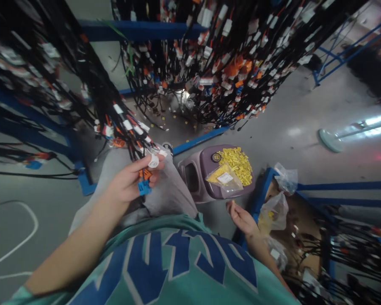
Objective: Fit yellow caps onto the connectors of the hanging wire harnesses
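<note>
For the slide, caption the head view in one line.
Left hand pinches orange and blue connectors on hanging wire harness; right hand hovers beside stool heaped with yellow clips.

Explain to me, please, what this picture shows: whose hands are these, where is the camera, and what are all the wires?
The camera sits on a person's head and looks down, so you see their own shirt and two bare hands. The left hand pinches a bunch of small plugs, orange and blue, at the end of wires hanging from blue racks. The right hand is half curled; whether it holds something small is unclear. Near it, a purple stool carries a heap of yellow pieces and a clear bag.
</note>
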{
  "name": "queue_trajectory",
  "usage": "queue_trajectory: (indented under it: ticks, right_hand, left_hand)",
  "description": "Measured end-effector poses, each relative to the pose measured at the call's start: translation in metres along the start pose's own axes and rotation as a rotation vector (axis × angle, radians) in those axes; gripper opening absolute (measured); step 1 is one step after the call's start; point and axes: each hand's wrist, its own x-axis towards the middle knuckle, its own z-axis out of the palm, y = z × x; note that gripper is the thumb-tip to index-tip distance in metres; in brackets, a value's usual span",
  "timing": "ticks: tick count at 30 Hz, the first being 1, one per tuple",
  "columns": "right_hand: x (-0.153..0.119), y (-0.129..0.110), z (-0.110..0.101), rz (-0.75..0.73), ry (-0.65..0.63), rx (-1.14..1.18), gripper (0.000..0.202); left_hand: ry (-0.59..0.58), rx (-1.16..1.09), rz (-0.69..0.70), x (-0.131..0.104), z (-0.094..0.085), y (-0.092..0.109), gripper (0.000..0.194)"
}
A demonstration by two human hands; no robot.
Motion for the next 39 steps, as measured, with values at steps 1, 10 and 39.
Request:
queue_trajectory:
  ticks: [1, 10, 39]
  right_hand:
    - [0.000, 0.000, 0.013, 0.060, -0.048, 0.070, 0.013]
    - [0.028, -0.029, 0.162, 0.341, -0.437, 0.367, 0.012]
    - [0.010, -0.040, 0.255, 0.160, -0.490, -0.080, 0.029]
  left_hand:
    - [-0.016, -0.005, 0.001, 0.000, 0.000, -0.001, 0.015]
    - [-0.053, -0.019, 0.024, -0.011, -0.001, -0.002, 0.014]
    - [-0.082, -0.010, 0.084, -0.024, -0.008, -0.010, 0.011]
